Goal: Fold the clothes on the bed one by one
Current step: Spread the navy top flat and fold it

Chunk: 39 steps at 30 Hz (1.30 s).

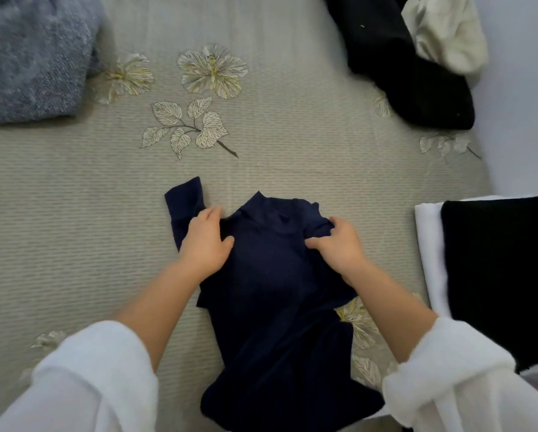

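Note:
A navy long-sleeved top (273,291) lies on the bed with its high collar pointing away from me. One of its sleeves is bent upward at the left, cuff at the far end. My left hand (206,241) rests flat on the left shoulder where that sleeve starts, fingers straight. My right hand (339,243) pinches a bunch of fabric at the right shoulder, fingers curled into the cloth. The top's hem runs down toward the bottom edge of the view between my white sleeves.
A grey bedspread (74,198) with flower embroidery covers the bed. A fuzzy blue-grey garment (33,57) sits far left. A black garment (411,67) and a cream one (448,35) lie far right. Folded black (501,269) and white (429,260) clothes are stacked at the right edge.

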Each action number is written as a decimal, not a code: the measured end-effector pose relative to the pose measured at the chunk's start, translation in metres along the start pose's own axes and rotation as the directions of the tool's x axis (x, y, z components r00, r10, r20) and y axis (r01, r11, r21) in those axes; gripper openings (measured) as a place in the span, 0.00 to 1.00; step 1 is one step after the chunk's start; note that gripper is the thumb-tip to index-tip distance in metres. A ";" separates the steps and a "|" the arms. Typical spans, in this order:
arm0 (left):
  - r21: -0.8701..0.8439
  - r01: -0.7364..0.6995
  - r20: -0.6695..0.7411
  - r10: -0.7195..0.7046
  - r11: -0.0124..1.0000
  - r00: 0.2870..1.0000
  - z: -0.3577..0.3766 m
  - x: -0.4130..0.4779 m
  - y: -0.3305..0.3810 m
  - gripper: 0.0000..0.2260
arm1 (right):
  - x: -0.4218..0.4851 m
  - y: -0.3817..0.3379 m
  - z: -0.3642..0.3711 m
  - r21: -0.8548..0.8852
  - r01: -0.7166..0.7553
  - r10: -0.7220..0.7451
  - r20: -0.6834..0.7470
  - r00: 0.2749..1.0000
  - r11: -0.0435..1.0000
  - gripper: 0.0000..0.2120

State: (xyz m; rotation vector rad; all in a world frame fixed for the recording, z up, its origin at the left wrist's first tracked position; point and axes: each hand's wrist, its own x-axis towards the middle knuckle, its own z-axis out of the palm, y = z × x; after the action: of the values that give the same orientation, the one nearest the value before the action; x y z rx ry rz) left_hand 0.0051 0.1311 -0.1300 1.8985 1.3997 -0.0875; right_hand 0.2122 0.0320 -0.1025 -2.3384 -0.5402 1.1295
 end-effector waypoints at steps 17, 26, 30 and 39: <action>-0.473 -0.253 -0.251 0.146 0.844 0.957 -0.141 -0.156 0.068 0.16 | -0.158 -0.049 -0.154 0.132 0.236 -0.259 0.202 0.944 0.963 0.05; -0.195 -0.560 -0.567 0.373 0.806 0.735 -0.262 -0.237 0.139 0.08 | -0.242 -0.142 -0.260 0.225 0.564 -0.606 0.257 0.752 0.795 0.25; -0.176 -0.655 -0.642 0.419 0.734 0.642 -0.281 -0.264 0.164 0.08 | -0.265 -0.155 -0.286 0.167 0.547 -0.546 0.514 0.662 0.820 0.19; -0.322 -0.637 -0.512 0.437 0.700 0.739 -0.321 -0.292 0.173 0.16 | -0.287 -0.154 -0.317 0.083 0.588 -0.522 0.570 0.634 0.804 0.18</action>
State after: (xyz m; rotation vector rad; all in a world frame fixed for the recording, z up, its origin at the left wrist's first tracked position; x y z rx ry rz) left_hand -0.0823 0.0751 0.3257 1.8658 0.8925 0.9225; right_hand 0.2788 -0.0783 0.3331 -1.6472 -1.4684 1.4817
